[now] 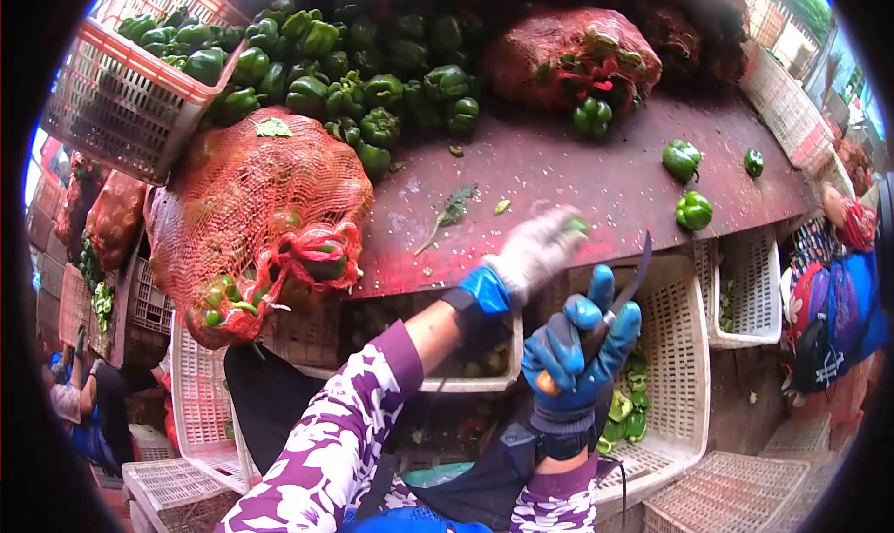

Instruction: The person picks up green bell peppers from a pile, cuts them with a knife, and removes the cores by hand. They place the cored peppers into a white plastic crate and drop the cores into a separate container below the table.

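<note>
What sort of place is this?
Probably a vegetable sorting or packing area: a heap of green peppers lies on a worktable, with stuffed net sacks and plastic crates around.

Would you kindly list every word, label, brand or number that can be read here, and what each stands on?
No text can be read anywhere.
Dark cloth at the right edge: a small white mark, too blurred to tell whether it is lettering.
Knife: no readable brand.
Front net sack: no readable label.
</note>
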{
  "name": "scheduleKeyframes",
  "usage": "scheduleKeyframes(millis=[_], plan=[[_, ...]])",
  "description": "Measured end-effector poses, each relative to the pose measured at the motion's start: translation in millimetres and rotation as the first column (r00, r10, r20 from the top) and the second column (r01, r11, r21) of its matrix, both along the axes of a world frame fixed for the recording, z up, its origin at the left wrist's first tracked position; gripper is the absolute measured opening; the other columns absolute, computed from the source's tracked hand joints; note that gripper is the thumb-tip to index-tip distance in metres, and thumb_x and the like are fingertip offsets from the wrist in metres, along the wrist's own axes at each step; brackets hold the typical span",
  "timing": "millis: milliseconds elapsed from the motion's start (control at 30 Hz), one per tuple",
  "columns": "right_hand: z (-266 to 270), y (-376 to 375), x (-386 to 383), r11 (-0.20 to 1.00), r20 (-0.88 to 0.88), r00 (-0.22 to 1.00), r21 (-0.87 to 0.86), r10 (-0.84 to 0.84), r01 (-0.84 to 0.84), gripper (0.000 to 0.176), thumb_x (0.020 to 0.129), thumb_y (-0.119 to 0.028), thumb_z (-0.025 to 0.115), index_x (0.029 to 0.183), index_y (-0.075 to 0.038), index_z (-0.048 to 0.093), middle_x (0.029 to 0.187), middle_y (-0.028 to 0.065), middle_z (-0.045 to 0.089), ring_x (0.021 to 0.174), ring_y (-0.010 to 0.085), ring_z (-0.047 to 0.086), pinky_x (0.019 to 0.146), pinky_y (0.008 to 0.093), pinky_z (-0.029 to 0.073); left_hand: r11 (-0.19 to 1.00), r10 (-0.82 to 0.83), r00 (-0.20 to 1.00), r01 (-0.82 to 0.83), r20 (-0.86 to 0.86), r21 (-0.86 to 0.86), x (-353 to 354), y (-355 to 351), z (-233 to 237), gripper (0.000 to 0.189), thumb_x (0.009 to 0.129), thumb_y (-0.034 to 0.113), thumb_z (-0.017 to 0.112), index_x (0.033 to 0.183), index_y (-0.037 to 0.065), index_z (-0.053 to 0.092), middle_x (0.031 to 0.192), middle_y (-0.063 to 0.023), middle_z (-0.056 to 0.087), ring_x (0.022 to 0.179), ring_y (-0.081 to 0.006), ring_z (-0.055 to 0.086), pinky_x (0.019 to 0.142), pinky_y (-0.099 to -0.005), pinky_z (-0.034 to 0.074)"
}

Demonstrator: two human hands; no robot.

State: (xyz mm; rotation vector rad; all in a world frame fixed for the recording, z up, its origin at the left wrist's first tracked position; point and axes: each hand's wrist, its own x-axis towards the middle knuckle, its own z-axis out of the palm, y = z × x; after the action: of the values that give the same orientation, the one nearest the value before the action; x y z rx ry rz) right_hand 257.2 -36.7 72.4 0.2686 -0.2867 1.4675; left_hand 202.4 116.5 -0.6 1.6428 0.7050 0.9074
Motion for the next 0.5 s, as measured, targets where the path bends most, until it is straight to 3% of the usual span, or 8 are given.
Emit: scheduleKeyframes(millis=[67, 100, 167, 200, 267, 333, 400, 500], plan=[[-3, -4, 3, 0.998, 0.015, 0.999, -0.033, 0.051, -0.051, 0.061, 0.104, -0.053, 0.039, 0.146, -0.009, 0.046, 0.107, 0.0080, 0.066, 0.051, 0.0122, 0.048, 0.041, 0.0277, 0.042, 0.963, -0.193, 0.978, 0.204, -0.076, 0.177, -3, -26, 40, 0.053, 0.096, 0.034, 0.063, 0.137, 0.004, 0.051, 0.123, -0.0202, 0.065, 0.119, -0.0318, 0.060, 0.105, -0.0394, 0.043], [-3, -5, 2, 0.998, 0.028, 0.999, -0.054, 0.035, -0.034, 0.062, 0.104, -0.053, 0.039, 0.146, -0.009, 0.046, 0.106, 0.0078, 0.066, 0.051, 0.0120, 0.048, 0.040, 0.0274, 0.041, 0.917, -0.121, 0.962, 0.203, -0.246, 0.343, -10, -22, 45, 0.051, 0.092, 0.037, 0.066, 0.130, 0.004, 0.059, 0.119, -0.0193, 0.067, 0.119, -0.0327, 0.060, 0.103, -0.0408, 0.045], [-3, -5, 3, 0.998, 0.046, 0.998, -0.057, 0.035, -0.033, 0.062, 0.104, -0.053, 0.038, 0.145, -0.008, 0.046, 0.104, 0.0079, 0.067, 0.049, 0.0113, 0.047, 0.040, 0.0272, 0.040, 0.897, 0.079, 0.809, 0.198, -0.583, 0.396, -29, 12, 74, 0.050, 0.088, 0.039, 0.069, 0.122, 0.003, 0.063, 0.118, -0.0191, 0.067, 0.119, -0.0339, 0.060, 0.100, -0.0433, 0.048], [-1, -6, 4, 0.996, 0.030, 0.998, -0.079, 0.053, -0.051, 0.061, 0.104, -0.052, 0.038, 0.145, -0.008, 0.046, 0.103, 0.0089, 0.068, 0.049, 0.0121, 0.050, 0.040, 0.0285, 0.040, 0.883, 0.181, 0.679, 0.207, -0.712, 0.422, -40, 35, 93, 0.049, 0.086, 0.040, 0.070, 0.118, 0.002, 0.065, 0.118, -0.0191, 0.067, 0.119, -0.0345, 0.060, 0.099, -0.0445, 0.049], [1, 0, 3, 0.999, 0.063, 0.997, -0.020, 0.040, -0.039, 0.059, 0.105, -0.046, 0.041, 0.145, -0.004, 0.046, 0.105, 0.0125, 0.065, 0.049, 0.0094, 0.047, 0.038, 0.0203, 0.043, 0.924, 0.347, 0.122, 0.124, -0.930, 0.362, -63, 79, 131, 0.042, 0.081, 0.037, 0.072, 0.106, 0.003, 0.066, 0.110, -0.0174, 0.069, 0.111, -0.0351, 0.063, 0.089, -0.0463, 0.053], [-2, 1, 2, 0.996, 0.058, 0.997, -0.075, 0.054, -0.050, 0.059, 0.105, -0.048, 0.041, 0.146, -0.005, 0.045, 0.102, 0.0113, 0.066, 0.049, 0.0106, 0.049, 0.038, 0.0231, 0.041, 0.678, 0.734, -0.101, 0.170, -0.672, 0.715, -124, 136, 82, 0.051, 0.080, 0.039, 0.074, 0.118, 0.007, 0.060, 0.122, -0.0181, 0.061, 0.116, -0.0355, 0.057, 0.092, -0.0492, 0.048], [-5, 3, 1, 0.991, 0.082, 0.995, -0.118, 0.065, -0.055, 0.059, 0.105, -0.048, 0.041, 0.146, -0.006, 0.045, 0.101, 0.0104, 0.067, 0.049, 0.0113, 0.050, 0.039, 0.0247, 0.041, 0.710, 0.695, -0.242, 0.087, -0.677, 0.699, -158, 148, 87, 0.071, 0.079, 0.043, 0.075, 0.136, 0.008, 0.051, 0.134, -0.0195, 0.051, 0.119, -0.0381, 0.054, 0.095, -0.0494, 0.045], [6, 4, -2, 0.966, 0.112, 0.990, -0.254, 0.083, -0.053, 0.059, 0.104, -0.049, 0.042, 0.144, -0.006, 0.047, 0.098, 0.0097, 0.068, 0.048, 0.0121, 0.050, 0.039, 0.0262, 0.040, 0.668, 0.732, -0.355, 0.209, -0.581, 0.714, -192, 185, 57, 0.074, 0.076, 0.043, 0.078, 0.137, 0.013, 0.051, 0.132, -0.0208, 0.052, 0.114, -0.0371, 0.057, 0.092, -0.0465, 0.046]])
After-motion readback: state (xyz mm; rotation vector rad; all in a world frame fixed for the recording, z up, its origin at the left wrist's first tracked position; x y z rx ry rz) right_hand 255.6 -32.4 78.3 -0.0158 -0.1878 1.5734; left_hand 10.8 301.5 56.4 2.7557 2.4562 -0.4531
